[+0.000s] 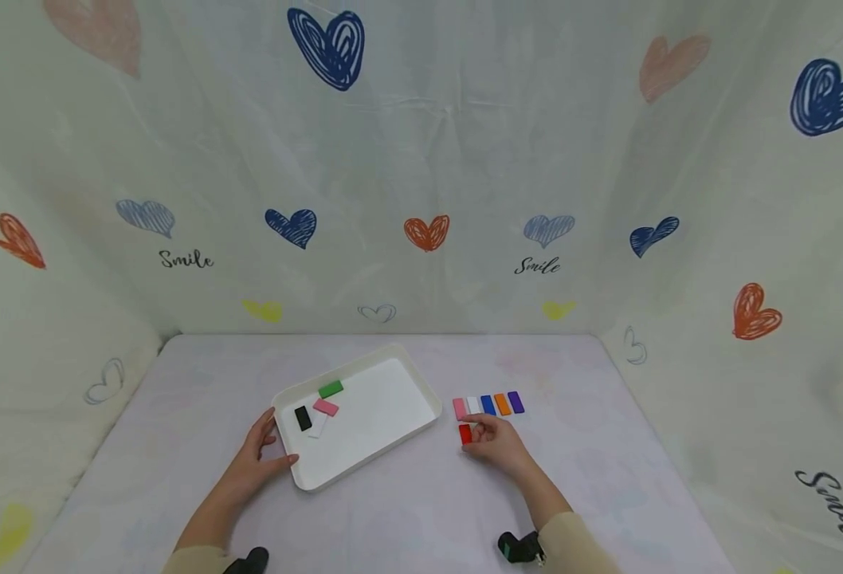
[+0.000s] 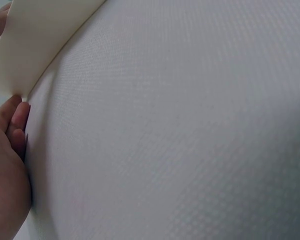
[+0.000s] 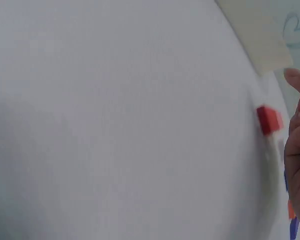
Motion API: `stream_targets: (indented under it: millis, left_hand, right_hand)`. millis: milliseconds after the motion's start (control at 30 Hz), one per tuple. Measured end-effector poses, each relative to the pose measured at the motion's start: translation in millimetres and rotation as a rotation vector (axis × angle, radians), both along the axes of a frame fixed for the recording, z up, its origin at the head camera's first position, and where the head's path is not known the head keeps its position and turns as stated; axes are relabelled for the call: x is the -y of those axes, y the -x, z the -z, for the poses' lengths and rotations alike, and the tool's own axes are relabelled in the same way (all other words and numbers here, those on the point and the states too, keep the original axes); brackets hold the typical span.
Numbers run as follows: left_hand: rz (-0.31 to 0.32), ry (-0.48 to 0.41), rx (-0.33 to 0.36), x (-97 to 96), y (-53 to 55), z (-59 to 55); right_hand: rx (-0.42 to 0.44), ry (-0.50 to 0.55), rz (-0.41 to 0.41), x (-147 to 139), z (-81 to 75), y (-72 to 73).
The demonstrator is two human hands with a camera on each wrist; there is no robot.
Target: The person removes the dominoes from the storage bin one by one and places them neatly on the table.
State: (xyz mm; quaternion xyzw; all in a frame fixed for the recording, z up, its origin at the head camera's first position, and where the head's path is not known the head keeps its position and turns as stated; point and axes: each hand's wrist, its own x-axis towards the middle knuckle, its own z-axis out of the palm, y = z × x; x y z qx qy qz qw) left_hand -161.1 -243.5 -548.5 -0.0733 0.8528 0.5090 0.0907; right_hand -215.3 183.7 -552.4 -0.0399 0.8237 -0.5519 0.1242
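My left hand (image 1: 252,458) is at the left short end of a white tray (image 1: 367,462); fingertips touch its far-left corner and the thumb touches the near-left one. In the left wrist view, fingertips meet the tray wall (image 2: 35,45). Inside the tray lie a green block (image 1: 331,388), a pink block (image 1: 326,407), a black block (image 1: 303,418) and a white block (image 1: 317,425). My right hand (image 1: 496,445) reaches around a small red block (image 1: 465,434), thumb and forefinger spread on either side. In the right wrist view the red block (image 3: 269,120) stands apart from the fingertips.
Just beyond the right hand runs a row of blocks: pink (image 1: 459,409), white (image 1: 473,404), blue (image 1: 488,405), orange (image 1: 503,404) and purple (image 1: 515,402). A curtain (image 1: 364,159) printed with hearts hangs behind the pale table (image 1: 407,526).
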Motion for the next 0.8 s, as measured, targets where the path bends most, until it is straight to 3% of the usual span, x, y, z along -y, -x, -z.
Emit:
stream_targets:
  millis: [200,333,567,667,800]
  left_hand:
    - [0.003,0.001,-0.011,0.8,-1.3,2.5]
    - [0.011,-0.002,-0.022,3.5,-1.0,5.8]
    - [0.009,-0.017,-0.017,5.9,-1.2,6.3]
    - [0.005,-0.027,-0.010,4.9,-1.0,5.9]
    - [0.001,-0.032,-0.006,3.8,-0.3,6.8]
  right_hand:
    - [-0.098,0.126,-0.108,37,-16.4,-9.1]
    - [-0.077,0.171,-0.142,64,-23.9,-11.1]
    - [-0.062,0.254,-0.177,110,-62.0,-21.6]
    - [-0.081,0.263,-0.184,124,-63.4,-21.4]
    - [-0.076,0.257,-0.190,139,-47.3,-12.3]
